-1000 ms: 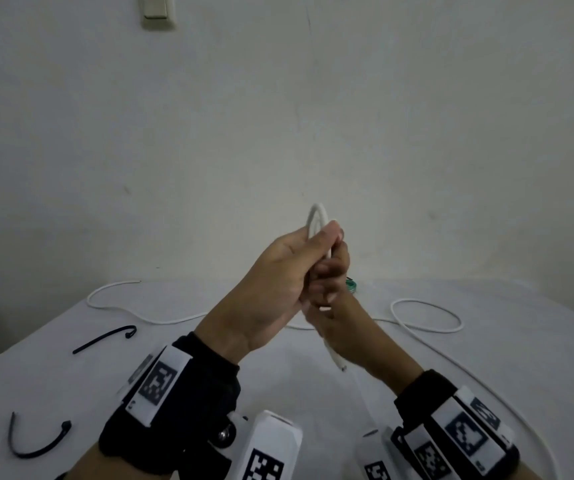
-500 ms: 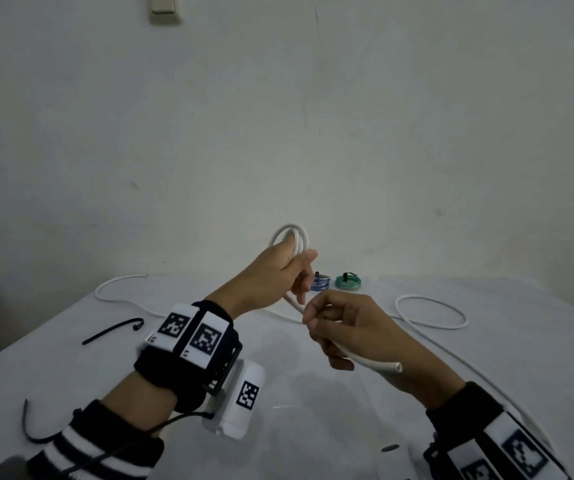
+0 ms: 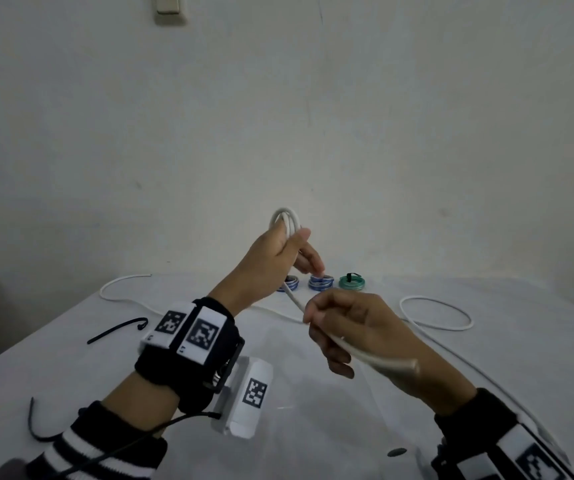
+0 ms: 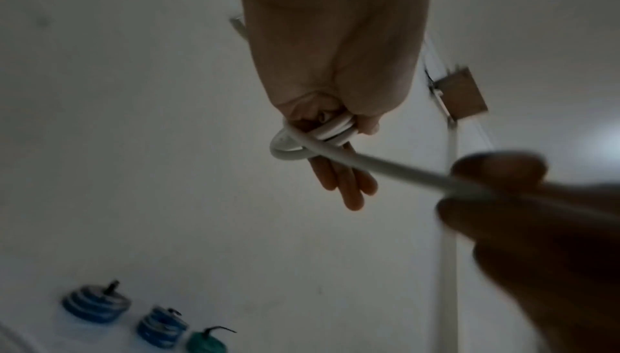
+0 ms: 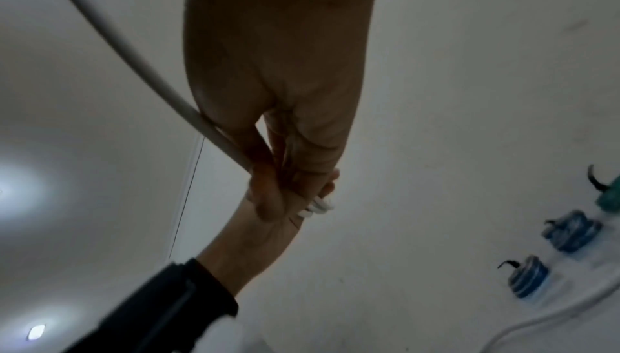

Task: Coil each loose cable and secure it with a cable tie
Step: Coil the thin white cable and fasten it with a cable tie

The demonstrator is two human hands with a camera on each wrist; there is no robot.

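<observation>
My left hand (image 3: 275, 258) is raised above the table and holds a small coil of white cable (image 3: 286, 221) between thumb and forefinger, its other fingers (image 4: 345, 184) straight. From the coil (image 4: 315, 136) a strand runs down to my right hand (image 3: 341, 327), which pinches it lower and nearer to me. The cable's free end (image 3: 406, 364) sticks out past that hand. In the right wrist view the strand (image 5: 144, 70) crosses my right hand (image 5: 268, 173), with the coil loops (image 5: 318, 207) just behind it. Two black cable ties (image 3: 119, 329) (image 3: 38, 427) lie on the table to the left.
Two blue coiled cables (image 3: 320, 282) (image 3: 290, 283) and a green one (image 3: 352, 282), each tied, stand at the table's back by the wall. Loose white cable lies in a loop at the right (image 3: 434, 313) and trails at the back left (image 3: 122, 282).
A second ago both hands were clasped together around the coil. They have since parted: the right hand drew the strand down and to the right, and the left wrist turned.
</observation>
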